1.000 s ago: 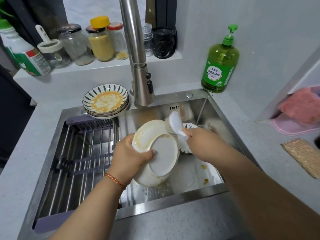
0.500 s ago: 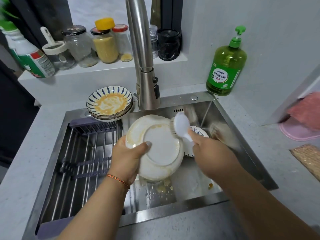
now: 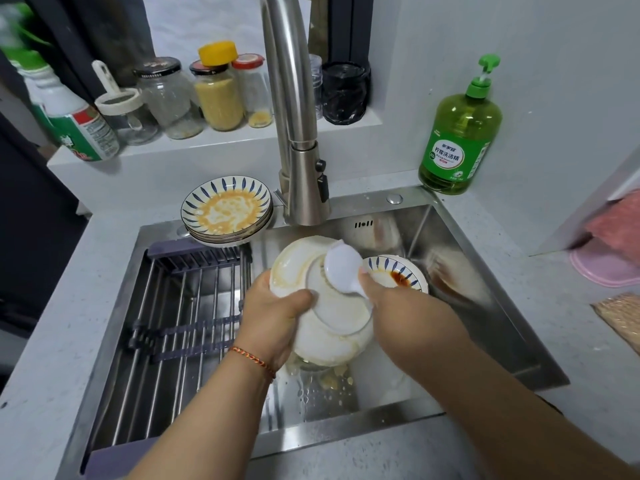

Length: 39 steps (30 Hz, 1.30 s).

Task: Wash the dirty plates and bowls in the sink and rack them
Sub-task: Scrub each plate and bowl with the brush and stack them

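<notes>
Sink (image 3: 460, 341): steel basin set in a pale counter; scraps of yellow food and water drops lie on its floor near the front wall. No water stream shows under the faucet (image 3: 298, 140).
Drying rack (image 3: 180, 313): slatted metal rack spanning the left half of the sink, nothing racked on it, so by my reading the task is in its early part.
Stack of dirty plates (image 3: 227, 211): blue-striped plates with orange residue, on the sink's back-left corner, above the rack's far end, waiting.
White plate (image 3: 332, 323): held tilted over the middle of the sink, underside and foot ring toward the camera, yellowish smears along its rim.
Striped bowl (image 3: 398, 275): sits in the sink just behind the right hand, with a red-brown sauce stain; unwashed.
Left hand (image 3: 277, 317): grips the white plate at its left edge, thumb curled over the underside, fingers hidden behind.
Right hand (image 3: 398, 306): closed round the handle of a white dish brush (image 3: 341, 268), whose head lies against the plate's upper underside.
Step in hand: scrubbing the back of the white plate, I judge.
Next move: likely calls for working the brush round the smeared rim while the left hand turns the plate, then a rinse under the faucet before it goes leftward to the rack; a wet plate held at one edge wants a firm grip.
Dish soap bottle (image 3: 459, 133): green pump bottle on the counter at the sink's back-right corner, well apart from both hands.
</notes>
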Each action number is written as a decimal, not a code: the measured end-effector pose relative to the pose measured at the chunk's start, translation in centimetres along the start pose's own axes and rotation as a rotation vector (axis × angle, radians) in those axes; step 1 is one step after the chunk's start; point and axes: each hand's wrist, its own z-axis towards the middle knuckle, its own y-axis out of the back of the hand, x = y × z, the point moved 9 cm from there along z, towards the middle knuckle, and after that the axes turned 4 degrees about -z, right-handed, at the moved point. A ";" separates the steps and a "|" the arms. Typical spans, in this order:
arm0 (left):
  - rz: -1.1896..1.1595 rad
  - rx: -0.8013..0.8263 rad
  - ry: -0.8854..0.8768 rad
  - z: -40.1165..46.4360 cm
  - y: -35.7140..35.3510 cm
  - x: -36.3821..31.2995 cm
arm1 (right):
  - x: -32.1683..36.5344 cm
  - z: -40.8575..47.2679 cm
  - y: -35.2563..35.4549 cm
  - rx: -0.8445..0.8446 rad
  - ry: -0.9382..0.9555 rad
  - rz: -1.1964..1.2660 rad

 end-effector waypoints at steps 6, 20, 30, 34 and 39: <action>0.023 -0.025 -0.030 0.6 1.4 -1.1 | -1.0 -1.5 -0.9 -0.185 0.048 -0.087; 0.005 -0.057 -0.023 0.8 2.3 -0.7 | -0.2 -2.8 -1.8 -0.028 0.102 -0.043; -0.024 0.077 0.090 0.8 2.2 0.2 | -4.6 3.4 0.8 0.076 -0.095 0.325; -0.117 0.030 0.107 1.1 2.8 0.2 | -4.5 2.9 0.4 0.142 -0.088 0.324; -0.248 -0.202 0.096 1.1 4.3 0.0 | -2.6 -0.6 -1.9 0.225 -0.059 0.174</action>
